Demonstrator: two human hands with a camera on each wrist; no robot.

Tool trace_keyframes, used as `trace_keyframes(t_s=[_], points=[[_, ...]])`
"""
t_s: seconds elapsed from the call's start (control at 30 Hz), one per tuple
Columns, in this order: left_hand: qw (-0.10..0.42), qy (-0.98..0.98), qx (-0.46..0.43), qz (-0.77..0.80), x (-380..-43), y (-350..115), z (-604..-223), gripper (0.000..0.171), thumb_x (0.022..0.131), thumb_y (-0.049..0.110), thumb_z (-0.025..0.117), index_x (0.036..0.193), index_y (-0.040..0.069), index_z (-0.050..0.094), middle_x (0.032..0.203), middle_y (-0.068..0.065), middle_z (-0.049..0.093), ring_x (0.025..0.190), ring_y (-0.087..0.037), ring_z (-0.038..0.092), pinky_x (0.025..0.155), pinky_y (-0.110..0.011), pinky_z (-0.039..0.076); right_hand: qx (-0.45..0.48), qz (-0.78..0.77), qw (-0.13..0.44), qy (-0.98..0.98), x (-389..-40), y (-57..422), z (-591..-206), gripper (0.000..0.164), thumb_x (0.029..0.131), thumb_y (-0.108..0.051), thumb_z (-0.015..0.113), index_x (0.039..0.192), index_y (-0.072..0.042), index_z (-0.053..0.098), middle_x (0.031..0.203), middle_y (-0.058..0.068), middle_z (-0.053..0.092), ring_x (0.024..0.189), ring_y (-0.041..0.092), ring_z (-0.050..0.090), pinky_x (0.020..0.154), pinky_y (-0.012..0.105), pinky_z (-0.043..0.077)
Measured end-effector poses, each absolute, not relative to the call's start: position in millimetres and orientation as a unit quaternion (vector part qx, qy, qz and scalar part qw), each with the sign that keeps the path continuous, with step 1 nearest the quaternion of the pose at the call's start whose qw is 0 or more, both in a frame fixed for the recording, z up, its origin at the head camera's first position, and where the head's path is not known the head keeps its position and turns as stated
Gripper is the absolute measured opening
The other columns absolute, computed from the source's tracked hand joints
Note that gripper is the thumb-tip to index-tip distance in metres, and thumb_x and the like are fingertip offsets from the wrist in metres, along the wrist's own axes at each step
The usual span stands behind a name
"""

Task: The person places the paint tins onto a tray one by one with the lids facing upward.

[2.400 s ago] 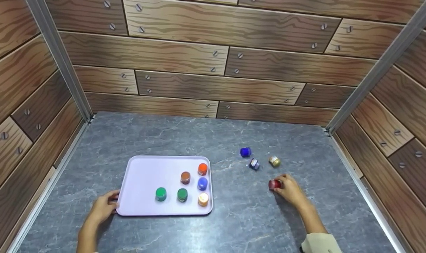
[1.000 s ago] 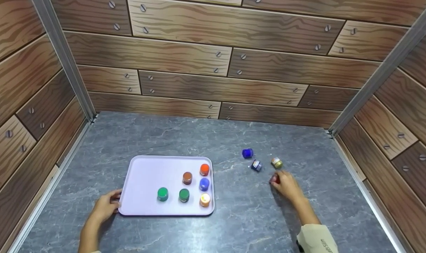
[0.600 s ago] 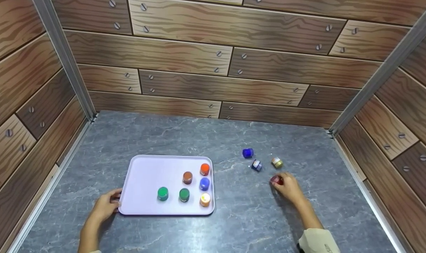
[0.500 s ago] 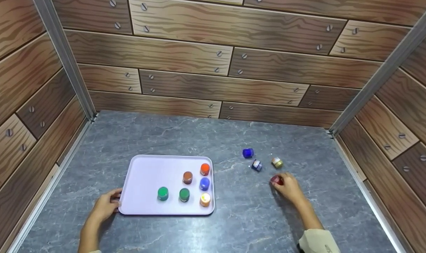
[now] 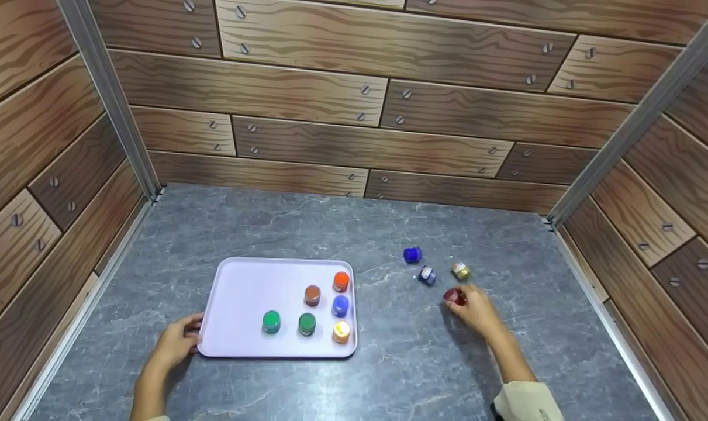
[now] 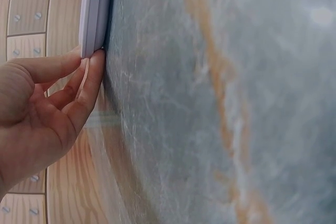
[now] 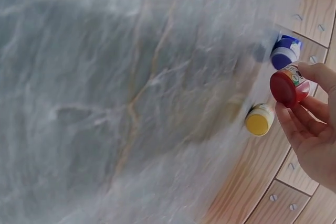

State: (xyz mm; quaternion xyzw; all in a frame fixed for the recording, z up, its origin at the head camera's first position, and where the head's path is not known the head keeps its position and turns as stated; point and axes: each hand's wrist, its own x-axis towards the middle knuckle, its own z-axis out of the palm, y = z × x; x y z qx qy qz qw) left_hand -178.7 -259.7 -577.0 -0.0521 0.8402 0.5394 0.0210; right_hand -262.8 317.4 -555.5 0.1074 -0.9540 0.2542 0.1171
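The left hand (image 5: 174, 344) pinches the tray (image 5: 237, 292) by its rim at 8 o'clock. At the tray's 3 o'clock, well apart from it, the right hand (image 5: 477, 310) pinches the red jar (image 7: 286, 87) — thumb opposing fingers. Beyond, on the counter (image 5: 272, 222), the gold jar (image 5: 460, 271) lies at the red jar's 12 o'clock — the dark-blue jar (image 5: 427, 275) at its 10 o'clock.

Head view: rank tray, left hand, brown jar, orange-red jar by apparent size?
1. tray
2. left hand
3. brown jar and orange-red jar: look alike, so not ranked
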Motion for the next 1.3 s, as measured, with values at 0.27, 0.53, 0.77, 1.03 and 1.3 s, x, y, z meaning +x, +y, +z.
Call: trace_keyframes(t_s=[0.27, 0.53, 0.77, 1.03, 1.3], points=[[0.02, 0.842, -0.053, 0.537, -178, -259, -576, 0.043, 0.076, -0.018, 0.048, 0.118, -0.02, 0.045, 0.102, -0.029, 0.055, 0.082, -0.029, 0.058, 0.058, -0.031, 0.052, 0.124, 0.254, 0.117, -0.952, -263, 303, -546, 0.029, 0.071, -0.005, 0.073, 0.094, 0.007, 0.062, 0.087, 0.015, 0.057, 0.079, 0.031, 0.056, 0.07, 0.044, 0.048], [0.021, 0.842, -0.055, 0.536, -179, -259, -577, 0.043, 0.076, -0.019, 0.048, 0.119, -0.02, 0.045, 0.102, -0.029, 0.054, 0.083, -0.03, 0.058, 0.059, -0.032, 0.052, 0.166, 0.272, 0.137, -0.938, -265, 288, -537, 0.026, 0.067, 0.0, 0.072, 0.09, 0.008, 0.061, 0.082, 0.012, 0.057, 0.074, 0.029, 0.057, 0.067, 0.041, 0.051], [0.018, 0.842, -0.052, 0.536, -179, -259, -578, 0.043, 0.076, -0.019, 0.051, 0.119, -0.02, 0.045, 0.102, -0.03, 0.055, 0.083, -0.031, 0.06, 0.059, -0.033, 0.053, 0.182, 0.283, 0.145, -0.93, -265, 274, -533, 0.027, 0.068, 0.001, 0.072, 0.092, 0.009, 0.062, 0.083, 0.011, 0.058, 0.075, 0.027, 0.057, 0.068, 0.038, 0.051], [0.015, 0.844, -0.052, 0.534, -180, -260, -579, 0.044, 0.075, -0.019, 0.05, 0.118, -0.019, 0.045, 0.101, -0.029, 0.056, 0.082, -0.03, 0.06, 0.058, -0.032, 0.053, 0.189, 0.3, 0.129, -0.926, -265, 257, -529, 0.029, 0.069, 0.0, 0.073, 0.095, 0.006, 0.062, 0.084, 0.01, 0.057, 0.077, 0.026, 0.057, 0.069, 0.037, 0.051], [0.021, 0.846, -0.053, 0.53, -179, -260, -578, 0.043, 0.076, -0.018, 0.05, 0.119, -0.019, 0.045, 0.103, -0.03, 0.055, 0.083, -0.03, 0.059, 0.059, -0.032, 0.053, 0.204, 0.329, 0.127, -0.913, -265, 238, -530, 0.027, 0.071, -0.001, 0.073, 0.095, 0.006, 0.062, 0.085, 0.01, 0.058, 0.075, 0.026, 0.059, 0.068, 0.036, 0.052]])
